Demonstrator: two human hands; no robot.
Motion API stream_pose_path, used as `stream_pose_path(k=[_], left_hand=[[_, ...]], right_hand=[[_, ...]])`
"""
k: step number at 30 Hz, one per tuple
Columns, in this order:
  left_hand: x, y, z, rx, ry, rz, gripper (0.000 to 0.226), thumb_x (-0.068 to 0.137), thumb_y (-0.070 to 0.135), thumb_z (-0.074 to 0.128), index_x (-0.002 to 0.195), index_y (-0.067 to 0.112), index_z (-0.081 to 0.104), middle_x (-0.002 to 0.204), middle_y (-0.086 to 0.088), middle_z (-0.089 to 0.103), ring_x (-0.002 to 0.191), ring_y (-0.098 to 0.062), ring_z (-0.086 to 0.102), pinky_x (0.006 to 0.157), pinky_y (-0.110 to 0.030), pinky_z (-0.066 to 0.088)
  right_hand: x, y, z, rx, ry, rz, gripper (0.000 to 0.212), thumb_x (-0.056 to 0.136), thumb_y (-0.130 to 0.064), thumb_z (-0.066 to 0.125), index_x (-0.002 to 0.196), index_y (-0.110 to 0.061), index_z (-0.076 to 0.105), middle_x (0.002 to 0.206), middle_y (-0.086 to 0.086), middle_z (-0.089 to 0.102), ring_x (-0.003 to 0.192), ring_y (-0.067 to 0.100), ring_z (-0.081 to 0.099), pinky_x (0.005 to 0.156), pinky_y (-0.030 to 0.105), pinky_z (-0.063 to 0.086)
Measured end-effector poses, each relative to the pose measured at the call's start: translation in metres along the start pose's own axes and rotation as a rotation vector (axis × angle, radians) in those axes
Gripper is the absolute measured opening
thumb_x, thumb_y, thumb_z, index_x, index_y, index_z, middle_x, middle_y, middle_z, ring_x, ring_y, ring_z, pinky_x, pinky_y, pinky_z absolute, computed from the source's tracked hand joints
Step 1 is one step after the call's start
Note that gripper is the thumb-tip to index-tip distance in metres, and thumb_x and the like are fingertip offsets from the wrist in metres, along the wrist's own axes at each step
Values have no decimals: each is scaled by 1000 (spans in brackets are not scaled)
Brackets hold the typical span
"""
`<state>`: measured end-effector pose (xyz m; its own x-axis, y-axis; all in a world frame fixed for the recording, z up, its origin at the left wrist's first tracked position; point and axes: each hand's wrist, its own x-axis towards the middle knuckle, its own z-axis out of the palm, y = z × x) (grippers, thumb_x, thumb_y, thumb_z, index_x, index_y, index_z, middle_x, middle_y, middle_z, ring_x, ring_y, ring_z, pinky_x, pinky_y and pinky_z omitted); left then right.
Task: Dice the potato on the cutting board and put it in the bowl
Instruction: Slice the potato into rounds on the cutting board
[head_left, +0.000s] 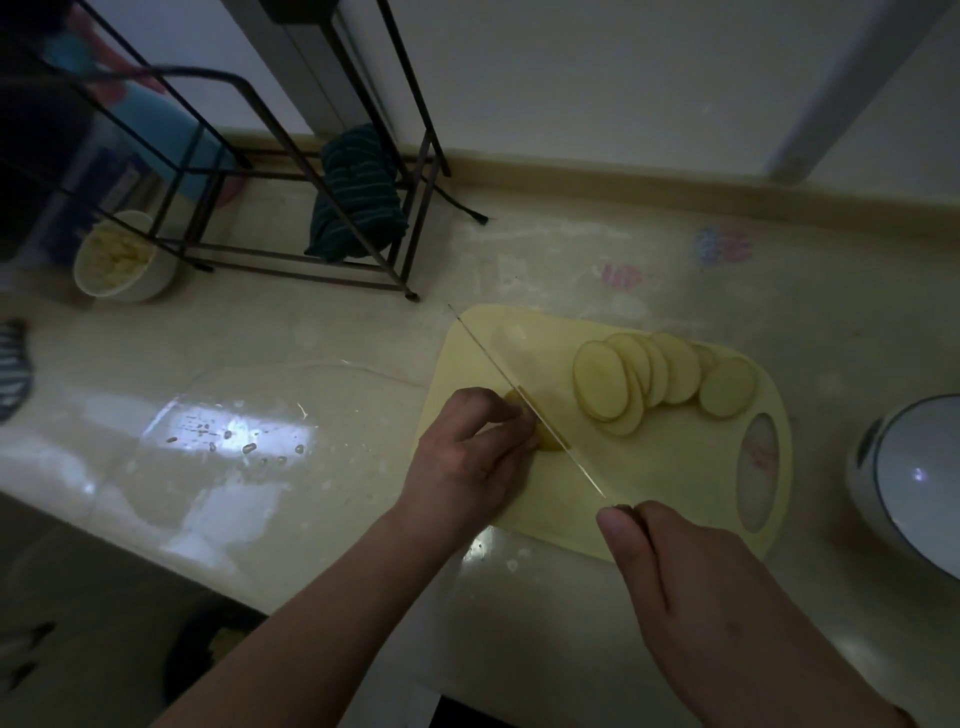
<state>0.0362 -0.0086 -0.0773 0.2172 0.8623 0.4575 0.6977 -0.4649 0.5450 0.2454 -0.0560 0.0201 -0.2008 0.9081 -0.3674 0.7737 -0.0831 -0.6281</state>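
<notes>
Head view looks down at a yellow cutting board (670, 467) in the lower middle of the frame; the left hand (467, 457) curls its fingers over the last small piece of potato (545, 439) near the left side of the board and holds it down; the right hand (691, 587) is wrapped round the handle of a knife (524, 397) — the thin blade runs up and left across the potato piece, very close to the left fingertips. A row of round potato slices (654, 379) lies fanned out on the upper right part of the board; none are cubes yet. A white bowl (904, 483) sits at the right edge of the frame, just beside the board; another bowl (122, 260) with yellow bits in it sits at the upper left.

What could go wrong: the potato piece is small and probably slippery, so I think it could slide or roll; the blade could then nick a finger. The light is dim too — that makes it harder to see the edge. The counter (234, 415) looks wet, so the board might slip if pushed hard.
</notes>
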Motion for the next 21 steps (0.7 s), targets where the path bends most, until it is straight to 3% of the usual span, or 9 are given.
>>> stream_pose_path(k=[8,11,13,16,18,21], left_hand=[[2,0,-1,-16,10,-6,43,106,25,47,91,-2,77,91,-16,68,87,-30,65,75,-35,53],[2,0,-1,-31,1,-29,45,105,28,47,91,-1,78,91,-15,68,86,-29,65,75,-32,52],[2,-1,-1,-33,-1,-27,42,104,26,48,91,-1,78,91,-15,68,86,-28,64,76,-31,52],[1,-5,-1,-11,-20,-22,25,98,14,59,92,-1,78,92,-15,68,84,-28,63,76,-29,50],[2,-5,-1,5,-26,-17,21,95,12,62,92,-1,78,91,-15,68,82,-28,62,74,-28,49],[3,-5,-2,11,-23,-12,19,93,11,64,90,-2,78,87,-16,67,78,-30,62,69,-32,50]], right_hand=[[-1,2,-1,-12,-9,1,82,64,-81,-10,84,-29,50,66,-3,58,77,17,63,66,31,42],[-13,5,-5,-48,-15,39,92,53,-94,-17,73,-31,46,49,-3,48,61,14,63,50,25,34],[-16,9,-6,-92,40,-3,78,61,-94,-11,67,-36,41,40,-6,34,52,13,62,43,21,29],[-9,13,1,-77,71,-41,81,69,-88,-11,71,-33,49,47,-9,42,65,16,64,50,26,35],[-1,13,6,-25,10,-20,91,64,-88,-14,79,-29,53,57,-5,56,70,14,63,60,31,42],[-1,16,10,12,24,-19,96,59,-90,-16,82,-29,54,64,-3,61,75,15,63,67,32,43]])
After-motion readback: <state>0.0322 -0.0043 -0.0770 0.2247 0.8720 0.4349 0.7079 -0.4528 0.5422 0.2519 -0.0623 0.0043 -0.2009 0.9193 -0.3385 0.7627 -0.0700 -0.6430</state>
